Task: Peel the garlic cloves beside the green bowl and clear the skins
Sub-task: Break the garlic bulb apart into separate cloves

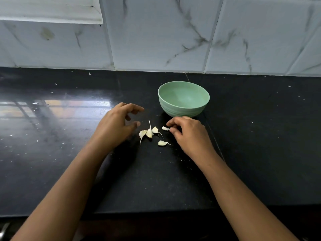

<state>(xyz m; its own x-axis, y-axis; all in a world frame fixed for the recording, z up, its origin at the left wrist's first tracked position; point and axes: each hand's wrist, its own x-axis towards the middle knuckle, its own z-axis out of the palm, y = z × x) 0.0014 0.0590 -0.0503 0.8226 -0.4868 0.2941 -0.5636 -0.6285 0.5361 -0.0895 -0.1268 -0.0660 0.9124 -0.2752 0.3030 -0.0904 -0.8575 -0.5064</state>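
Fingers [173,130] of right hand [190,135] round one garlic clove [165,128].

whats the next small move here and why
Probably lift the clove that the right hand seems to pinch and bring the open left hand to it to start peeling: the other cloves lie unpeeled and the green bowl is empty.

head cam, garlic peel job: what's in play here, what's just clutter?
Job: garlic cloves, five loose; green bowl; left hand, open; right hand, pinching the rightmost clove.
Lying about: white specks across the black counter; marble wall tiles; white ledge, upper left.
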